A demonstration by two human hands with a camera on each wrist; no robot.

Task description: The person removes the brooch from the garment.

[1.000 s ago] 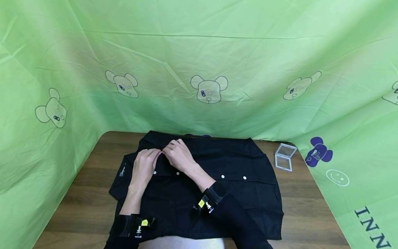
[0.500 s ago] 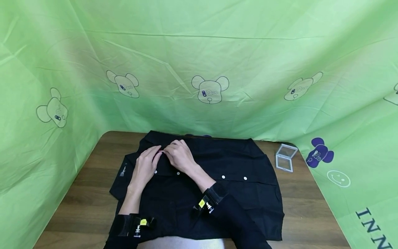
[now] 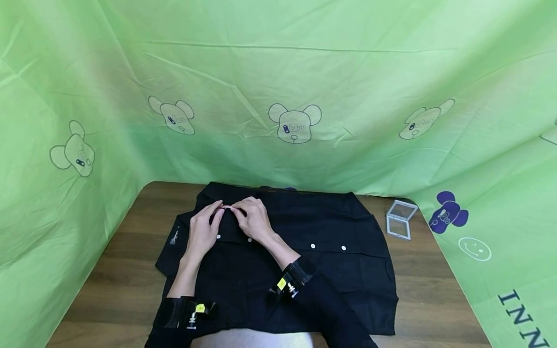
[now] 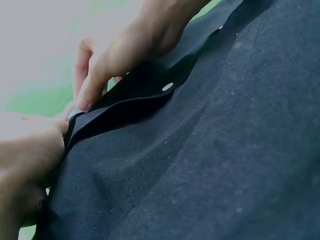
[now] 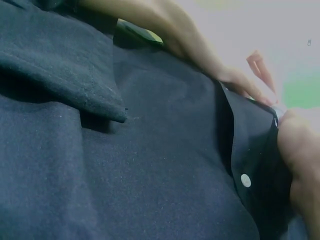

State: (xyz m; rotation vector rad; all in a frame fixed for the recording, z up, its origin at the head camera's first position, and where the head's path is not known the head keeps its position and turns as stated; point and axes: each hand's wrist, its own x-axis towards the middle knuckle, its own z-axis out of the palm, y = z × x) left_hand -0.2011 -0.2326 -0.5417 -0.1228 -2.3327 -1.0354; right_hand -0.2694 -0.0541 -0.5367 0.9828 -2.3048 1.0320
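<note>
Our left hand (image 3: 203,229) and right hand (image 3: 254,220) have parted slightly, pinching a pale strip (image 3: 227,207) at ten-thirty on the spread shirt (image 3: 357,285); that work seems unfinished.

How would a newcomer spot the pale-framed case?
Find the brown wooden table before the green printed curtain. Near its far right corner, beside the black cloth garment, sits the rectangular case. It alone shows two framed panes, opened like a book.
</note>
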